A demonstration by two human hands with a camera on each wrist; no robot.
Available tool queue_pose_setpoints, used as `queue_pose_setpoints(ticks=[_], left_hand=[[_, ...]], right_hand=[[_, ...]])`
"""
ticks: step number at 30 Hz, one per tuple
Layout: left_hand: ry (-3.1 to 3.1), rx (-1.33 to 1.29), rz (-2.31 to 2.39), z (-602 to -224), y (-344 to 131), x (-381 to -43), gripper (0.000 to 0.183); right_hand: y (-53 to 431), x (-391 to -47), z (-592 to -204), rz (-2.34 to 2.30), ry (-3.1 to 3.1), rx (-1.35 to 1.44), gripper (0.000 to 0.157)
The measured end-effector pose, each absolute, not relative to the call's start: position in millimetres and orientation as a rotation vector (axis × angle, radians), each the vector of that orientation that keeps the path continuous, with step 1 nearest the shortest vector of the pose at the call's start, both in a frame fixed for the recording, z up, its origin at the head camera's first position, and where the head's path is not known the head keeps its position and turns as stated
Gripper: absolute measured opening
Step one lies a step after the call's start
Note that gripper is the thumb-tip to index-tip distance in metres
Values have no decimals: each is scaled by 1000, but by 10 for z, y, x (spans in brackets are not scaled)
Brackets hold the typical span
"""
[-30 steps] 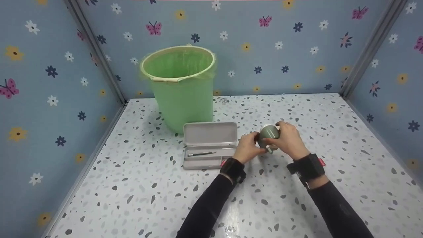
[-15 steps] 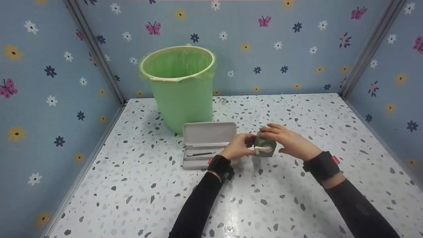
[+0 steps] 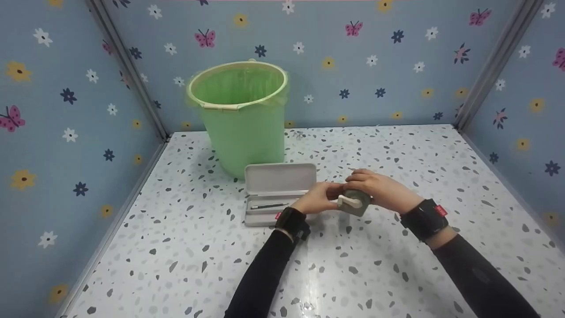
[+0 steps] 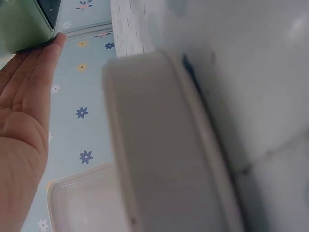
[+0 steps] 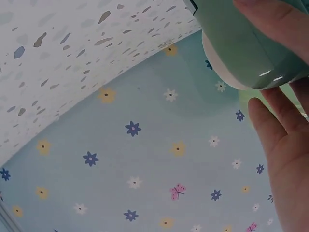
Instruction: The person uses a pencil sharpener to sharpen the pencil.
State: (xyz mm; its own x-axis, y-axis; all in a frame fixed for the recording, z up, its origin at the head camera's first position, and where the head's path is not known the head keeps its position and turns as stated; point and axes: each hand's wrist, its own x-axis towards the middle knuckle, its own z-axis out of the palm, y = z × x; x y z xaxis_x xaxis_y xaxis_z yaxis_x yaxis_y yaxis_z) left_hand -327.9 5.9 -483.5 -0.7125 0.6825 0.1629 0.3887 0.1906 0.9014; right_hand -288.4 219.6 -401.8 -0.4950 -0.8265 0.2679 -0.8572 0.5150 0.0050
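Observation:
Both my hands hold a green crank-handle pencil sharpener [image 3: 358, 210], tilted so its pale handle [image 3: 352, 202] faces me. My left hand [image 3: 317, 198] grips its left side; in the left wrist view, fingers [image 4: 36, 72] reach along the bottom of the green body [image 4: 21, 26]. From the right, my right hand [image 3: 388, 190] wraps over the top. The right wrist view has thumb and fingers on either side of the rounded green-and-white sharpener [image 5: 251, 53]. Just left of my left hand lies an open grey pencil case [image 3: 281, 178] with a pencil [image 3: 270, 206] inside.
Behind the case stands a tall green bin [image 3: 247, 141] with a liner over its rim. The speckled white tabletop [image 3: 176, 229] is bounded by flowered blue walls [image 3: 397, 66] at the back and both sides. The case looms blurred, close to the left wrist camera.
The sharpener has turned so its crank faces me and has tilted a little. My right hand let go, lifted over it, then took hold again from above. The case and bin stayed put.

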Motion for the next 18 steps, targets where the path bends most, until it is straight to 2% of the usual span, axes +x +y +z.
queue_pose_setpoints(ticks=[5,9,18], left_hand=[[2246,1035,1564,-4813,29,-3245,66],[2260,1001,1653,-4847,22,-3262,75],[2375,852,1713,-4847,83,-3237,68]], right_hand=[[2194,-2905,-3993,271,-2609,1359,67],[2205,-2919,-3969,321,-2653,1274,66],[2134,-2941,-3907,409,-2783,1031,56]])
